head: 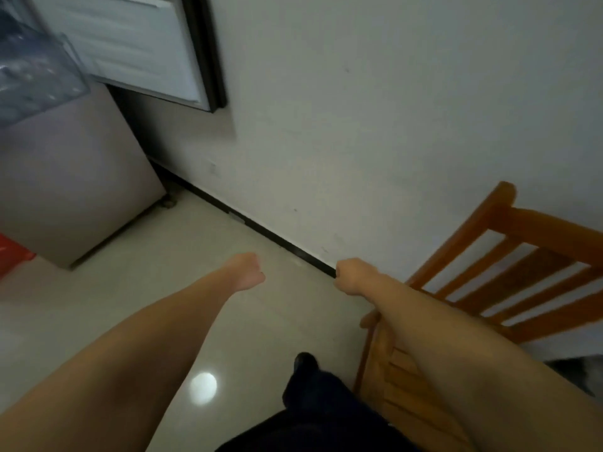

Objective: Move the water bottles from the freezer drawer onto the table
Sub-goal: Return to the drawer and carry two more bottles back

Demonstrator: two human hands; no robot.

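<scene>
The clear plastic freezer drawer (36, 70) juts out at the top left, pulled from the fridge; blurred shapes lie inside it, too unclear to name as bottles. Both my arms reach forward over the floor. My left hand (246, 272) is curled into a fist and holds nothing. My right hand (352, 276) is likewise curled with nothing in it, level with the left and about a hand's width to its right. No table is in view.
The open fridge door (137, 50) hangs at the top, against the white wall (375, 125). The grey lower fridge body (71, 190) stands at left. Two orange wooden chairs (528, 272) crowd the right. My dark trouser leg (313, 402) shows below. A red object (11, 256) sits at the left edge.
</scene>
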